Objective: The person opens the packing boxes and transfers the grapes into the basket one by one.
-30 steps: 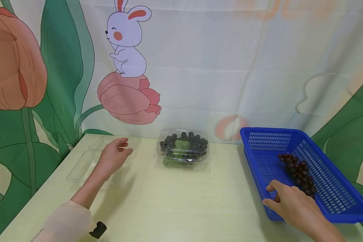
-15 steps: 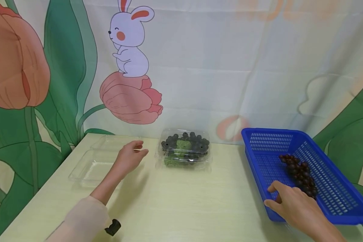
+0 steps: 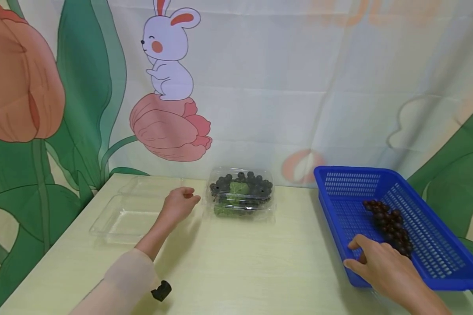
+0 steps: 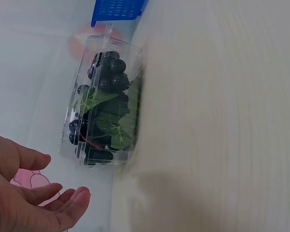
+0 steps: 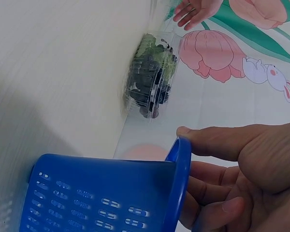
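In the head view my left hand [image 3: 180,204] hovers over the table, just left of a lidded clear plastic clamshell [image 3: 240,194] of dark grapes and green leaves. The left wrist view shows that hand with loosely bent fingers and nothing in them, apart from the clamshell [image 4: 104,104]. My right hand [image 3: 382,267] is at the near left rim of a blue basket [image 3: 331,232], thumb by the rim and fingers loosely bent on the inner side. Whether it bears on the rim [image 5: 181,179] is hard to tell. A bunch of dark red grapes [image 3: 388,225] lies inside the basket.
An open clear plastic container [image 3: 122,221] stands on the table's left side, its lid folded back, partly behind my left hand. A printed cloth [image 3: 260,87] hangs behind the table [image 3: 252,267].
My left hand has moved right, from above the open container towards the clamshell of grapes. My right hand stays at the basket.
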The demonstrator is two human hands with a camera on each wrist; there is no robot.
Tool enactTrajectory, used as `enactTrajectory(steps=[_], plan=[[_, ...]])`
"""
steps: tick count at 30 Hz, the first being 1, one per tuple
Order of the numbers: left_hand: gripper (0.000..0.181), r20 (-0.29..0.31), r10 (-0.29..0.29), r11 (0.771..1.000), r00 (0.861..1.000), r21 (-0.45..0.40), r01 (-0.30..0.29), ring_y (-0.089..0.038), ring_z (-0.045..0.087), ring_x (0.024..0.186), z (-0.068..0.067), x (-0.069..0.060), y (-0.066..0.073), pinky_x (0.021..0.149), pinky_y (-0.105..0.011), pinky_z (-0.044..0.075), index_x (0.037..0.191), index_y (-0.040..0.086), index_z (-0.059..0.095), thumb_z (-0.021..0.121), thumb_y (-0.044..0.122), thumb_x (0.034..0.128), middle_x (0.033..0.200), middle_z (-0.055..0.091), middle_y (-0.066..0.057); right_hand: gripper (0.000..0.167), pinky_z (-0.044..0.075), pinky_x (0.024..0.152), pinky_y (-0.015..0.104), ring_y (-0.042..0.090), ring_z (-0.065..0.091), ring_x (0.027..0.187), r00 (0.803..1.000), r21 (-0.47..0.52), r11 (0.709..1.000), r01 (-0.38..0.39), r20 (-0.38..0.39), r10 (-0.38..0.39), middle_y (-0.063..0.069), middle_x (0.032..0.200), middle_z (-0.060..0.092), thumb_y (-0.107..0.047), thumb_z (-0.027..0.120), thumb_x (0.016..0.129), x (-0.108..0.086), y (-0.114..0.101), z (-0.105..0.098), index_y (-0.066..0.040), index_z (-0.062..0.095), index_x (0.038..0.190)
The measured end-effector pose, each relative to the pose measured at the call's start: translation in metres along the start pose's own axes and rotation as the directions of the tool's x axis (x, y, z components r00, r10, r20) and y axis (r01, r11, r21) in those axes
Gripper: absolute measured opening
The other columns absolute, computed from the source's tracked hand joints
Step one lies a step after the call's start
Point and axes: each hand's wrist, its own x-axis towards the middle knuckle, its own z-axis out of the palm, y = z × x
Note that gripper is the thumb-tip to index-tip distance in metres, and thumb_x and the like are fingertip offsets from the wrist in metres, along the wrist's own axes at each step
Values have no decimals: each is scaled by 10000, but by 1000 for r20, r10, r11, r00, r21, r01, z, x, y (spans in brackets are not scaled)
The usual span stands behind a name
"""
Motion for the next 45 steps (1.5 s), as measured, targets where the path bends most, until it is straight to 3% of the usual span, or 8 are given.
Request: enactTrajectory(steps=[6, 9, 13, 21, 25, 32, 38, 45], plan=[[489, 29, -50, 998, 998, -35, 51, -409, 568, 1282, 11, 7, -2, 1030, -509, 493, 1455, -80, 500, 571, 195, 1057, 1424, 562, -266, 405, 513, 559, 399, 148, 608, 669, 1000, -7, 1000, -5, 3, 5, -27, 830, 655, -328, 758, 954, 0, 1, 1, -56, 633, 1227], [483, 32, -67, 996, 997, -60, 69, -390, 628, 1208, 17, 9, -3, 994, -499, 516, 1448, -88, 502, 572, 188, 1058, 1344, 618, -272, 403, 513, 563, 400, 150, 608, 672, 1000, -8, 1000, -7, 1, 7, -26, 829, 654, -324, 759, 954, 0, 1, 1, -53, 633, 1225], [459, 20, -84, 989, 996, -122, 86, -355, 695, 1080, 24, 12, -3, 939, -453, 551, 1424, -111, 514, 569, 159, 1058, 1255, 660, -281, 413, 515, 565, 401, 153, 607, 675, 1000, -13, 1000, -10, 0, 10, -24, 834, 654, -330, 759, 954, 1, 1, 1, -47, 634, 1227], [390, -18, -127, 966, 992, -230, 120, -293, 730, 950, 35, 16, -6, 807, -309, 602, 1370, -116, 565, 566, 103, 1047, 1256, 656, -284, 411, 512, 560, 389, 150, 603, 663, 1000, -16, 1000, -15, -4, 15, -23, 822, 654, -329, 757, 955, 0, 1, 2, -47, 637, 1228], [386, -7, -164, 943, 986, -294, 155, -192, 720, 824, 37, 18, -6, 783, -294, 605, 1379, -119, 556, 543, 69, 1043, 1268, 649, -284, 410, 510, 556, 387, 148, 601, 655, 1000, -15, 1000, -18, -6, 18, -23, 818, 652, -328, 757, 955, 0, 0, 2, -49, 637, 1231], [373, 36, -196, 869, 980, -457, 191, -105, 675, 726, 38, 19, -8, 761, -260, 604, 1368, -169, 537, 540, -6, 1032, 1230, 641, -333, 401, 517, 562, 384, 148, 608, 654, 1000, 9, 1000, -14, -3, 14, -18, 816, 655, -310, 758, 956, 1, 1, 2, -45, 637, 1230], [361, 41, -192, 861, 981, -473, 188, -85, 664, 680, 38, 20, -6, 715, -239, 601, 1352, -179, 541, 542, -21, 1028, 1149, 666, -314, 395, 518, 567, 382, 146, 611, 660, 1000, 15, 1000, -3, -11, 3, -17, 816, 656, -305, 761, 954, 1, 2, 2, -44, 639, 1224], [355, 44, -211, 835, 976, -511, 204, -63, 659, 655, 37, 21, -5, 690, -194, 584, 1342, -191, 544, 548, -49, 1015, 1193, 654, -328, 395, 519, 566, 385, 144, 619, 671, 1000, 10, 1000, 9, -24, -9, -19, 825, 665, -310, 761, 953, 0, 2, 1, -48, 643, 1224]])
